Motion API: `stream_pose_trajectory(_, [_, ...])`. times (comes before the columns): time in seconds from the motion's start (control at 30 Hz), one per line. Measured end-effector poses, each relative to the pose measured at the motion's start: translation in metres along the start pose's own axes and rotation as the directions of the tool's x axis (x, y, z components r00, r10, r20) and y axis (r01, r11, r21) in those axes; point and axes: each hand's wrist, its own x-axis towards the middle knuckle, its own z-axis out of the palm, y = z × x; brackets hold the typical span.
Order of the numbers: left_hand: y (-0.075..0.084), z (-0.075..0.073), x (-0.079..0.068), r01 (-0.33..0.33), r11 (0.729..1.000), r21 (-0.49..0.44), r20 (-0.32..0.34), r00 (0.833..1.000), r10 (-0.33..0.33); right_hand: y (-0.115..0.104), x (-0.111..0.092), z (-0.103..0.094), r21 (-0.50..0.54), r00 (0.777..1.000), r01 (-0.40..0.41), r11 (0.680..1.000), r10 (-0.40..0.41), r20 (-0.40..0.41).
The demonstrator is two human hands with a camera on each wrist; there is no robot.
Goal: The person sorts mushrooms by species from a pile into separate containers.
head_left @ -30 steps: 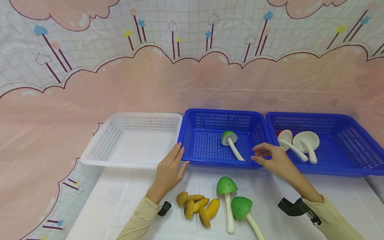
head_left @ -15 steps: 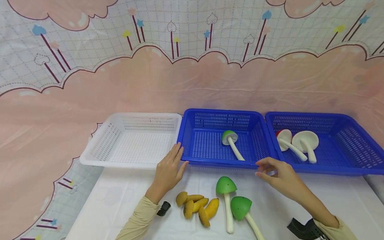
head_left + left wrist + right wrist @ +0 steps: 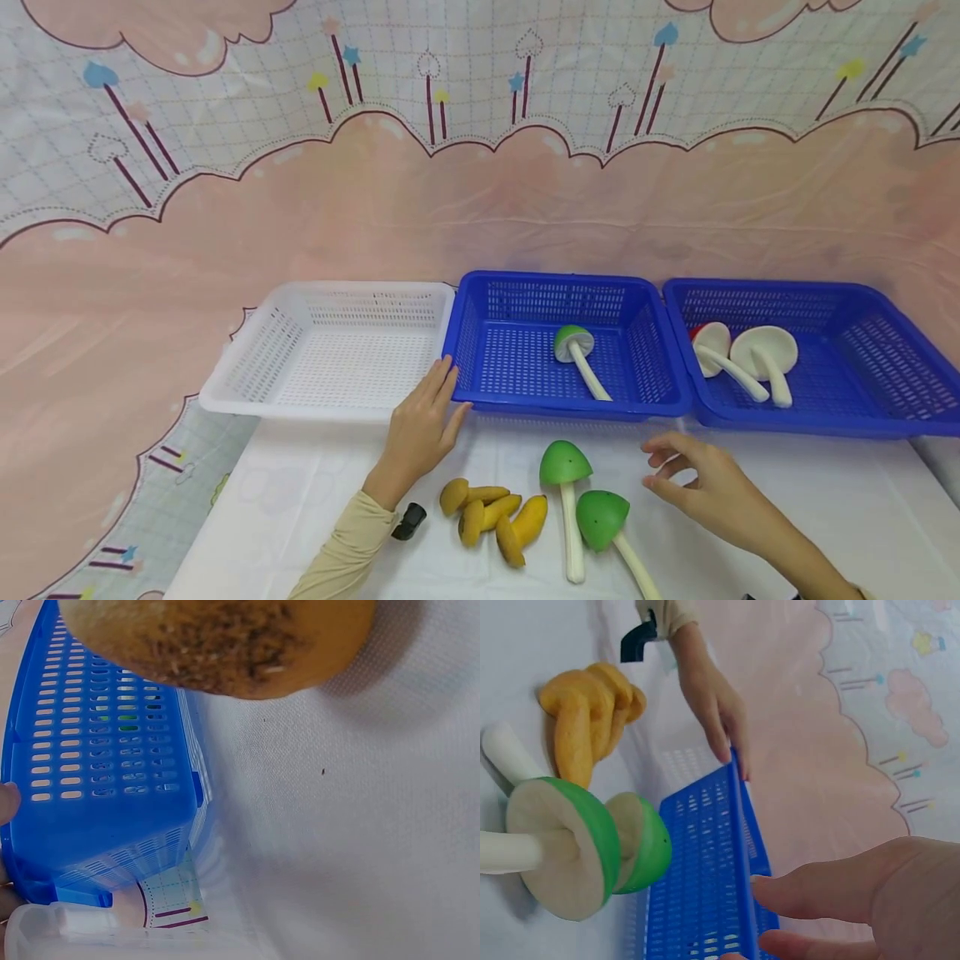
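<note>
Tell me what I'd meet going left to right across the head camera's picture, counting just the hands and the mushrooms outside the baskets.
Left hand → three yellow-brown mushrooms → first green-capped mushroom → second green-capped mushroom → right hand.

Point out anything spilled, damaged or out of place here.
Nothing looks spilled. Oddest is one yellow-brown mushroom: in the left wrist view, dark blotches mar its otherwise plain cap, perhaps just paint; a tiny speck also marks the white cloth.
</note>
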Motion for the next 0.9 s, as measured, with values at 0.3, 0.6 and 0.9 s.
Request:
stream_pose_trajectory(0.3, [0.0,0.001,0.0,-0.008,1.0,0.006,-0.012,1.0,0.008,0.011,-0.023,0.015,-0.053,0.989,-0.018,0.998,0.026,0.148])
stream_pose_trajectory(0.6, [0.0,0.001,0.0,-0.002,1.0,0.014,-0.011,1.0,0.003,0.019,-0.029,0.037,-0.001,0.887,-0.315,0.949,0.295,0.354])
stream_pose_trajectory(0.9, [0.001,0.001,0.0,-0.005,1.0,0.014,-0.009,1.0,0.005,0.037,-0.036,0.063,0.049,0.856,-0.347,0.936,0.296,0.423])
